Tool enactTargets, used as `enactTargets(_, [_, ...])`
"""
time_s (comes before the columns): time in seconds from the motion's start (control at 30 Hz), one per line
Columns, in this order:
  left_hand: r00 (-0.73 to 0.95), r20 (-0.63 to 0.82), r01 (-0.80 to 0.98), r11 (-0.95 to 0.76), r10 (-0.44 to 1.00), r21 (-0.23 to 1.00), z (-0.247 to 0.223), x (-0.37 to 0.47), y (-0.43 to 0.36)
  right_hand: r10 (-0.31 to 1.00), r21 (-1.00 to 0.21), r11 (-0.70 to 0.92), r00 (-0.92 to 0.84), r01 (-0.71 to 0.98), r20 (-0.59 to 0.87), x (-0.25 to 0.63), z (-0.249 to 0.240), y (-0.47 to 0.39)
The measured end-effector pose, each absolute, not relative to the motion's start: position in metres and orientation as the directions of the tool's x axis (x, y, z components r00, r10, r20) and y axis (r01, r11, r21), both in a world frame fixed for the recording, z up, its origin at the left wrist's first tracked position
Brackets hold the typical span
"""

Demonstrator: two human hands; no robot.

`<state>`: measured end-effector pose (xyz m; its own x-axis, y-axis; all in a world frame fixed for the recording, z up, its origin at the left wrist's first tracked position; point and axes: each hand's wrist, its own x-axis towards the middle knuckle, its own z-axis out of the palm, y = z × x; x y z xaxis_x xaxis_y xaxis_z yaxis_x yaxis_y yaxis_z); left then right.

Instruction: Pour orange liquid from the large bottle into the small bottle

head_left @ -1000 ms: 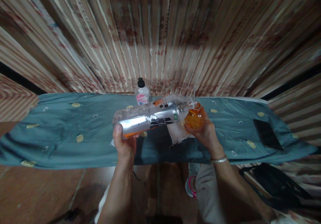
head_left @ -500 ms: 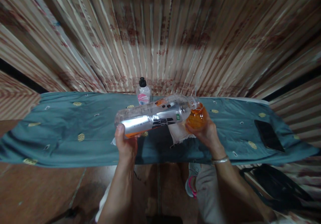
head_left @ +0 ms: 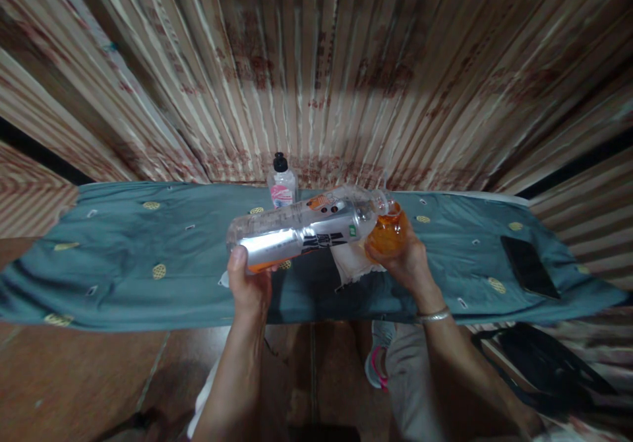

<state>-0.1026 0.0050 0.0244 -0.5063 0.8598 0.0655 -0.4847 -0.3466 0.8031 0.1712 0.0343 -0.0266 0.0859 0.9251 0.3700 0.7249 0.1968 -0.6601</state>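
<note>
Teal cloth (head_left: 123, 244), clear btl (head_left: 297, 231) tipped to amber vessel (head_left: 388, 237), contents unclr

Silver bottle (head_left: 297, 236) blocks base of black-capped bottle (head_left: 282, 191), part of cloth (head_left: 352, 269); fine print too blurry. Left hand (head_left: 251, 287): most fingers hidden. Right hand (head_left: 409, 257) covers part of orange cup (head_left: 384, 236). Curtain (head_left: 316, 66) cut off at top.

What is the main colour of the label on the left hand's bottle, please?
The label is mostly silver, seen best in the head view.
</note>
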Motion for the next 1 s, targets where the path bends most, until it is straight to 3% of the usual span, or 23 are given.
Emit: enactTargets(1.0, [-0.487,0.055,-0.507,-0.333,0.872,0.795,0.029,-0.098,0.002,0.91,-0.706,0.166,0.17,0.688,0.379,0.168,-0.016,0.034])
